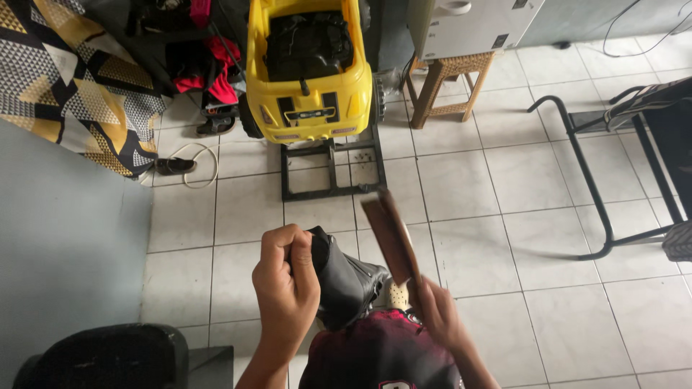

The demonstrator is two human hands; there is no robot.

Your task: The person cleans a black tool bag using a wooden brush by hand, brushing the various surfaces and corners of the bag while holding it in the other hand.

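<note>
White tiles [461,187] under black shoe [344,284], brush [391,234].

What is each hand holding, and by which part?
The left hand grips a black leather shoe by its top opening edge. The right hand holds a brown wooden brush by its lower end.

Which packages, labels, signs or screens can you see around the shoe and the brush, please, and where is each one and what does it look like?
White box-like unit: on the wicker stool, top right; small dark label near its lower right corner.
Yellow toy car: top centre; dark rectangular plate low on its rear.
No screens or signs are in view.
</note>
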